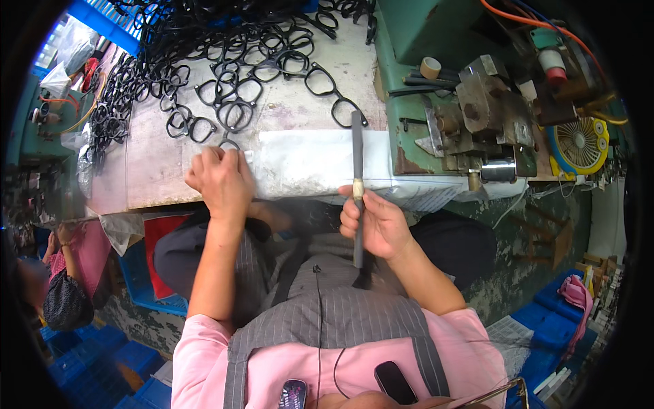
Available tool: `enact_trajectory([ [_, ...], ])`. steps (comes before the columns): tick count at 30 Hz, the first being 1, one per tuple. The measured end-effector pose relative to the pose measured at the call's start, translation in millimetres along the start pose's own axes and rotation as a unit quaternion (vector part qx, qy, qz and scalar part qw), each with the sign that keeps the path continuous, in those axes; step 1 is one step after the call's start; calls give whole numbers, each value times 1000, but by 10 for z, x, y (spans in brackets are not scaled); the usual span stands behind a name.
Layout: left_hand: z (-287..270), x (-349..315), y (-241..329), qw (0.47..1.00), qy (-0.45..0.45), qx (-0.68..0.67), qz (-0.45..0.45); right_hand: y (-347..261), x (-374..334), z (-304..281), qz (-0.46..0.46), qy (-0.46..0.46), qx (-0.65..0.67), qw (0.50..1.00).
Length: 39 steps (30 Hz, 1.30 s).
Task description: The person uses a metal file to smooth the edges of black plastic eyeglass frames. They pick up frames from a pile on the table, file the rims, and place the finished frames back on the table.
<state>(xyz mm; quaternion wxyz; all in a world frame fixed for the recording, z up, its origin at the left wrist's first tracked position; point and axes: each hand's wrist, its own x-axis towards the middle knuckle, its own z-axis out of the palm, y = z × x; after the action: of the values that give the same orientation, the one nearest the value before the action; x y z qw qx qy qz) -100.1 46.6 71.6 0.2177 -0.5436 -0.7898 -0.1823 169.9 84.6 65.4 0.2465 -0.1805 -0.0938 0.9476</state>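
Observation:
My right hand [379,221] is closed around a long flat grey file [357,153] with pale tape wrapped about its middle. The file points away from me, its far end beside a black eyeglass frame [334,95] lying on the bench. My left hand [223,180] is at the bench's near side, fingers curled down and pinched on a black eyeglass frame [230,144]. Only one rim of that frame shows past the fingertips; the rest is hidden. Just beyond lie more black frames [236,114], none with lenses that I can make out.
A large heap of black eyeglass frames [204,41] covers the bench's far left. White sheeting [306,160] lies along the near edge. On the right stand a green machine with a metal clamp [484,102] and a yellow-and-blue fan [579,146]. Another person [78,259] is at far left.

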Motion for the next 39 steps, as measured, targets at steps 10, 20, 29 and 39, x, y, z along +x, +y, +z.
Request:
enact_trajectory([
  [10, -366, 168, 69, 975, 30, -209, 65, -43, 51, 47, -55, 43, -132, 989],
  [20, -458, -358, 429, 859, -232, -456, -23, 188, 103, 168, -81, 54, -310, 946],
  [29, -399, -502, 443, 495, -325, -720, -362, 62, 42, 431, -265, 25, -887, 376],
  [39, -325, -421, 283, 539, -240, -717, -372, -1091, 275, 283, -189, 189, -963, 32],
])
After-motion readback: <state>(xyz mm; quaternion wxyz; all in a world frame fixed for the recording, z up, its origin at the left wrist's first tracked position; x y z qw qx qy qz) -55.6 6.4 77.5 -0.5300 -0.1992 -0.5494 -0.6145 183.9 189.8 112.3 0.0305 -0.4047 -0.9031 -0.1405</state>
